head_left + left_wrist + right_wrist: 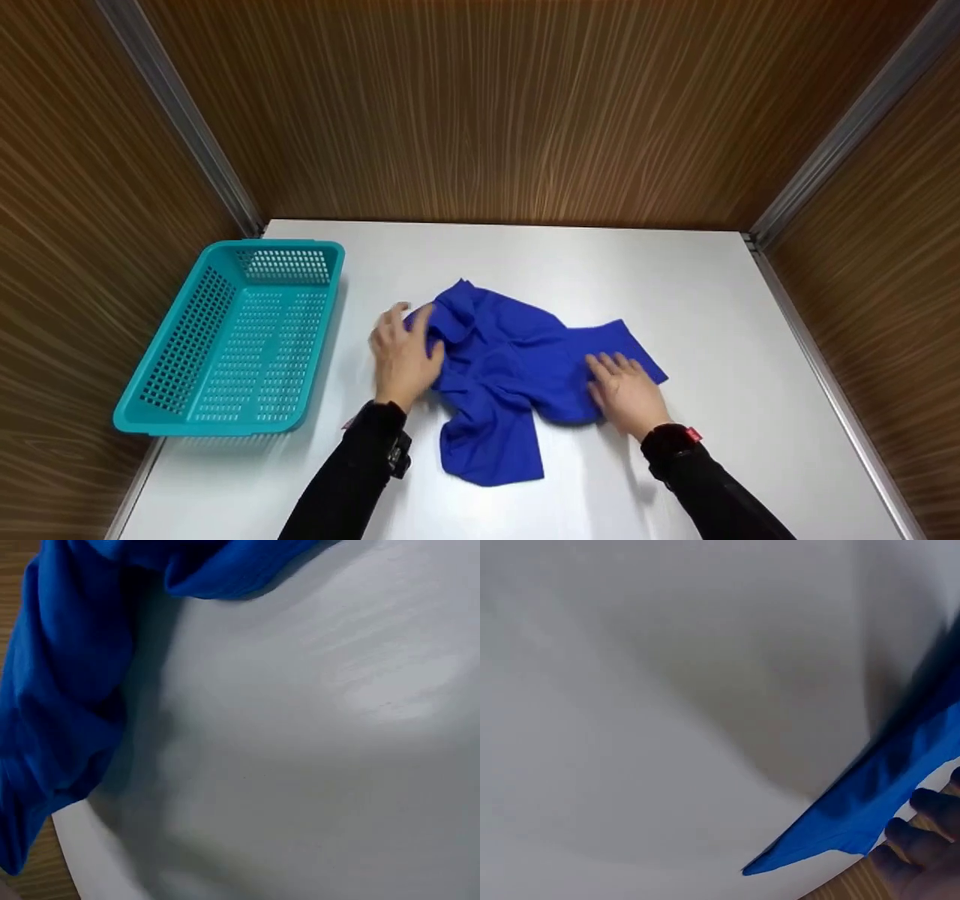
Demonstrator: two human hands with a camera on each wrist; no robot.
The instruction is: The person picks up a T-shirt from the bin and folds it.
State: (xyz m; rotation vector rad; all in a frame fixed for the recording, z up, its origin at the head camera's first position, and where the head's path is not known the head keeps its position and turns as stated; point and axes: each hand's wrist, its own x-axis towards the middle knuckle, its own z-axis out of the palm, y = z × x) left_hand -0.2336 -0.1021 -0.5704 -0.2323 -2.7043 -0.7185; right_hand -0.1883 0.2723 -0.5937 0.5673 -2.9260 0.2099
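Observation:
A crumpled blue garment (510,360) lies on the white table, with one short sleeve- or leg-like part pointing right and another toward the front. Whether it is a shirt or shorts I cannot tell. At its left edge is my left hand (405,356), fingers spread and loosely bent, thumb toward the cloth; no grip shows. My right hand (626,394) hovers over or touches the right part, fingers fairly straight. In the right wrist view, the fingers (922,840) appear beside the cloth (855,810) without pinching it. Folds of the cloth (67,675) fill the left wrist view's upper left.
A teal perforated plastic basket (319,360) stands at the table's left, nothing visible inside. Wood-grain panels (510,112) wall the back and both sides. White tabletop (735,315) extends around the garment.

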